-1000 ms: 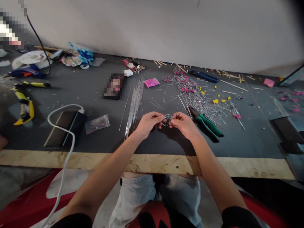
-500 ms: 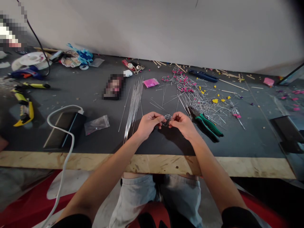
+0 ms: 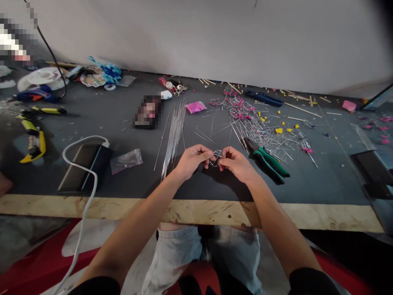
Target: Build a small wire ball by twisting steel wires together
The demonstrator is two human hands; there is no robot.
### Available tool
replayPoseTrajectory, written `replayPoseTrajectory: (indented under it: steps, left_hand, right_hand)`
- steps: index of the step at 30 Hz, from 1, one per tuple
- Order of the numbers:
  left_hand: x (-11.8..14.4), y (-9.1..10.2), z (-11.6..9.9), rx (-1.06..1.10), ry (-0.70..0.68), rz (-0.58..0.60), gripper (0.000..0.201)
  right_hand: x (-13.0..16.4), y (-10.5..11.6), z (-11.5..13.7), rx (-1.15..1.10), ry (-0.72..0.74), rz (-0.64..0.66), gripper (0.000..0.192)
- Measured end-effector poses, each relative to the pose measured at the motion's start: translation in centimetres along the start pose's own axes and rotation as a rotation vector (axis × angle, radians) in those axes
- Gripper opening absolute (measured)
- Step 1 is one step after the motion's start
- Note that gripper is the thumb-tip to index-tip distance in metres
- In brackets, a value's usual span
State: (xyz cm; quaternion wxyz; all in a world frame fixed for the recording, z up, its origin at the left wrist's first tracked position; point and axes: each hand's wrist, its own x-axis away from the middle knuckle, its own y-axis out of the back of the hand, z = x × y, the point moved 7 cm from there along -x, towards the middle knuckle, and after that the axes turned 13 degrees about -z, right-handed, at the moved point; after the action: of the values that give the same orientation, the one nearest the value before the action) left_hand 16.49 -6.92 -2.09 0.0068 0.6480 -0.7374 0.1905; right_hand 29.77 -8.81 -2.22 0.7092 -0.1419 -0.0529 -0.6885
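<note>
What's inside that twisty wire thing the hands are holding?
Dark tabletop shows through the wire shape. The left hand and right hand cover parts of its sides, which can't be seen.

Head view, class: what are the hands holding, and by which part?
A bent wire piece: its left edge in the left hand, its right edge in the right hand.

My dark bench top (image 3: 215, 190), pale wooden front edge (image 3: 208, 212).
From green-handled pliers (image 3: 273, 164): pink-dotted wire heap (image 3: 254, 125) beyond; my straight wires (image 3: 175, 135) left; pink packet (image 3: 195, 107) beyond-left; power bank (image 3: 87, 157) far left.
</note>
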Motion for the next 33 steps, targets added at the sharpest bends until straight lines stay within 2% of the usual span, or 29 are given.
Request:
replayPoseTrajectory:
  steps: [4,10,25,29,33]
  left_hand:
    - [0.2,-0.1,-0.3,0.085,0.073,0.091,0.022]
    - [0.5,-0.3,-0.5,0.124,0.112,0.154,0.020]
    - [0.9,-0.7,-0.4,0.143,0.167,0.225,0.020]
    - [1.0,-0.6,-0.4,0.115,0.173,0.229,0.020]
    - [0.9,-0.5,-0.4,0.079,0.159,0.209,0.019]
  right_hand:
    - [1.4,-1.5,0.0,-0.131,-0.201,0.258,0.014]
    - [2.2,-1.9,0.5,-0.158,-0.209,0.416,0.033]
    - [2.1,-1.5,-0.2,-0.142,-0.211,0.447,0.034]
    - [2.0,-1.5,-0.7,-0.184,-0.294,0.431,0.036]
    - [1.8,-1.0,-1.2,-0.187,-0.371,0.359,0.033]
